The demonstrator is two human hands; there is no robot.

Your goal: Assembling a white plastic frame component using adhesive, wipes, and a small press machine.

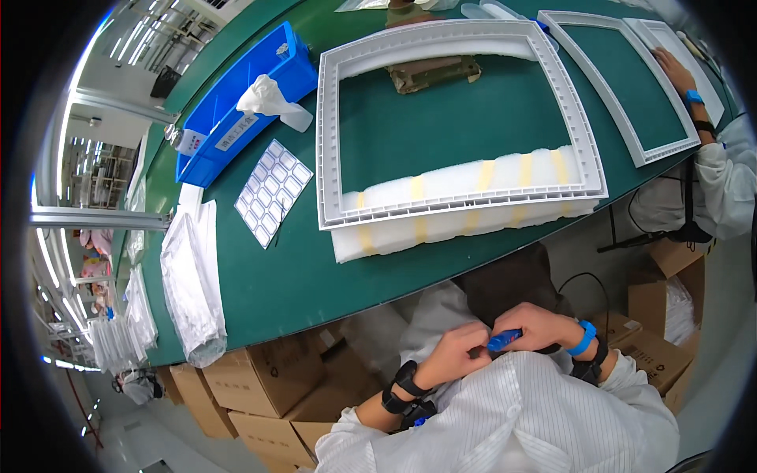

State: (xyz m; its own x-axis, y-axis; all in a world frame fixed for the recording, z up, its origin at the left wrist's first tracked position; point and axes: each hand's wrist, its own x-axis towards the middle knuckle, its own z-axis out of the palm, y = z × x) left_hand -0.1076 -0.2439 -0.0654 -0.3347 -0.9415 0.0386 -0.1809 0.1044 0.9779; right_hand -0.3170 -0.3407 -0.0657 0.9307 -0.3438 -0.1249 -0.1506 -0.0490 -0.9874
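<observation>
Close to my body, past the near edge of the table, both my hands are brought together. My right hand (533,325) is closed round a small blue tube-shaped object (505,340), whose exact kind I cannot make out. My left hand (456,352) is closed beside the object's left end, its fingertips pinched together; whatever they grip is hidden. Beyond them, a white plastic frame (327,150) rests on the table, its near side on a roll of white foam (465,229) with yellow tape bands.
On the green table (272,296) are a blue divided bin (256,126), a crumpled white cloth (262,96), a label sheet (274,189) and clear plastic bags (193,276). At right, a co-worker's hand (676,72) touches a white panel beside another white frame (579,59). Cardboard boxes (260,382) stand below.
</observation>
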